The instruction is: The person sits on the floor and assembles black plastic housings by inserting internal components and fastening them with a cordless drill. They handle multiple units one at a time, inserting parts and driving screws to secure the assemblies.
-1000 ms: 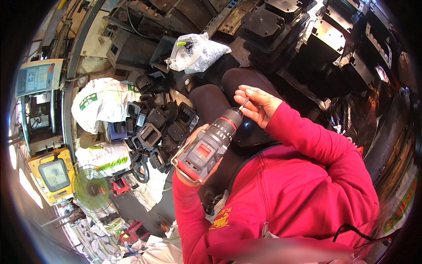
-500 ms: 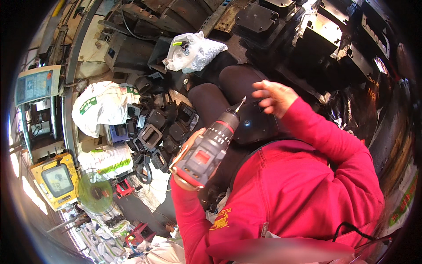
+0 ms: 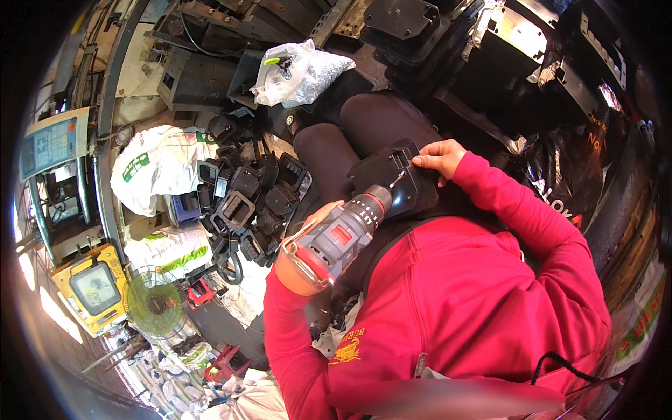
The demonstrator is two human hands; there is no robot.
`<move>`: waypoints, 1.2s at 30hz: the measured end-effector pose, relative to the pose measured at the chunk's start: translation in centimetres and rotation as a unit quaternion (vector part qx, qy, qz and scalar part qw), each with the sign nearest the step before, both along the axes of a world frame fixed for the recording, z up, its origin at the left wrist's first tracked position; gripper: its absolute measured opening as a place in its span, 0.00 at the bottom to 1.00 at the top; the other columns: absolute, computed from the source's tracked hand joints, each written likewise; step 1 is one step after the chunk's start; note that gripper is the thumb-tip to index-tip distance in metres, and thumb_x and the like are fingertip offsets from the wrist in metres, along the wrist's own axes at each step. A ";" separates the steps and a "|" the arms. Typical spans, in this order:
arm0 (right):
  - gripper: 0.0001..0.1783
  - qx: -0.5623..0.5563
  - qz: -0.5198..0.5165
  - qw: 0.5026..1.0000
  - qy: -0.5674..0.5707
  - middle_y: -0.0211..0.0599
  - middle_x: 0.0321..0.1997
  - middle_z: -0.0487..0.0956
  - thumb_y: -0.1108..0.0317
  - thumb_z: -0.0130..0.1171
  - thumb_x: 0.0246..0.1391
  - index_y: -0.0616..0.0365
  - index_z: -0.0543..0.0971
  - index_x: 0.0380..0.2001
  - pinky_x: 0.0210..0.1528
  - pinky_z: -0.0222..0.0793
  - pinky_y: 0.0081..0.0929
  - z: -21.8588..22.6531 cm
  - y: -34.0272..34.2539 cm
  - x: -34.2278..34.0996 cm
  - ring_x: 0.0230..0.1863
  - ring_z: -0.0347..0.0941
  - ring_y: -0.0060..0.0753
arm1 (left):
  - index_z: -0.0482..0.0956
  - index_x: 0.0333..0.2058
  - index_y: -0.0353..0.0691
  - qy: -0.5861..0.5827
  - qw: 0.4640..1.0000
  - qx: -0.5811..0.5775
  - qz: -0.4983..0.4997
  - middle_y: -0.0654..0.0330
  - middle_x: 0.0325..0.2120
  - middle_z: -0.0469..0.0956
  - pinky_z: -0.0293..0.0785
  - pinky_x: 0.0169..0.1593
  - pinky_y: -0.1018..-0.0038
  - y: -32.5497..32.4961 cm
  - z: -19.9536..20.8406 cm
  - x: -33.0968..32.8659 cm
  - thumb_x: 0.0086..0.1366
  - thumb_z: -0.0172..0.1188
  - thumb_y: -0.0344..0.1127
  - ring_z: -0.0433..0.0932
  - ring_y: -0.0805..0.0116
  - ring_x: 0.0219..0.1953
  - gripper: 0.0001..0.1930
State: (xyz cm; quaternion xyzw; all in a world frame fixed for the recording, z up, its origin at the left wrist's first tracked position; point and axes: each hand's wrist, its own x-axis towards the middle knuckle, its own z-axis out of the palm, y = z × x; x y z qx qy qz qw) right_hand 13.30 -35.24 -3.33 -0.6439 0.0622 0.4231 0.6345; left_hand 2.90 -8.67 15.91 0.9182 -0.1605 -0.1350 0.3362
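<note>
A grey and black cordless drill (image 3: pixel 339 238) with red trim is held in my left hand (image 3: pixel 297 262), whose fingers wrap round it. The drill points up and to the right. Its thin bit (image 3: pixel 397 178) ends over a black plastic part (image 3: pixel 413 189) on my lap; whether the tip touches it I cannot tell. At that part's right edge, my right hand (image 3: pixel 444 159) is closed with thumb and fingers pinched on it. Any small screw between the fingertips is too small to make out.
Several black plastic housings (image 3: pixel 245 182) lie piled left of my legs, beside white sacks (image 3: pixel 161 168). A clear bag of small metal pieces (image 3: pixel 304 73) sits beyond my knees. Black panels (image 3: pixel 399 28) are stacked at the far right. A fan (image 3: pixel 154 302) and yellow-framed display (image 3: pixel 94 287) stand left.
My right hand has come down from the air onto the black plastic part and closed on it. The drill has shifted slightly right, and its bit has dropped toward the part.
</note>
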 end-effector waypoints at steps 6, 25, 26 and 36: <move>0.14 0.046 0.024 0.998 -0.041 0.23 0.25 0.76 0.58 0.64 0.56 0.57 0.82 0.37 0.18 0.68 0.20 -0.7 -0.8 0.4 0.17 0.68 0.18 | 0.71 0.56 0.38 0.026 0.998 0.052 -0.009 0.57 0.50 0.76 0.73 0.54 0.73 0.4 0.9 1.4 0.52 0.68 0.28 0.78 0.64 0.49 0.31; 0.20 -0.004 0.043 0.983 -0.177 0.32 0.17 0.74 0.52 0.61 0.57 0.62 0.83 0.31 0.24 0.64 0.27 1.8 -1.1 -0.1 0.20 0.68 0.19 | 0.74 0.54 0.41 0.092 0.990 0.066 -0.080 0.55 0.53 0.74 0.71 0.56 0.67 -0.6 1.9 5.2 0.48 0.71 0.28 0.75 0.58 0.53 0.31; 0.22 -0.010 0.039 0.986 -0.161 0.33 0.17 0.74 0.50 0.62 0.56 0.62 0.83 0.30 0.24 0.64 0.27 1.9 -1.1 -0.1 0.21 0.68 0.19 | 0.74 0.54 0.41 0.122 0.989 0.047 -0.064 0.55 0.53 0.74 0.71 0.56 0.67 -0.6 2.1 5.3 0.48 0.71 0.28 0.75 0.58 0.54 0.31; 0.31 -0.036 0.073 0.986 -0.149 0.33 0.19 0.77 0.38 0.67 0.46 0.61 0.85 0.31 0.27 0.65 0.27 2.3 -0.7 0.6 0.23 0.70 0.21 | 0.75 0.53 0.40 0.061 0.993 0.060 -0.084 0.56 0.53 0.74 0.72 0.56 0.70 -0.8 2.4 5.6 0.52 0.66 0.28 0.76 0.61 0.52 0.27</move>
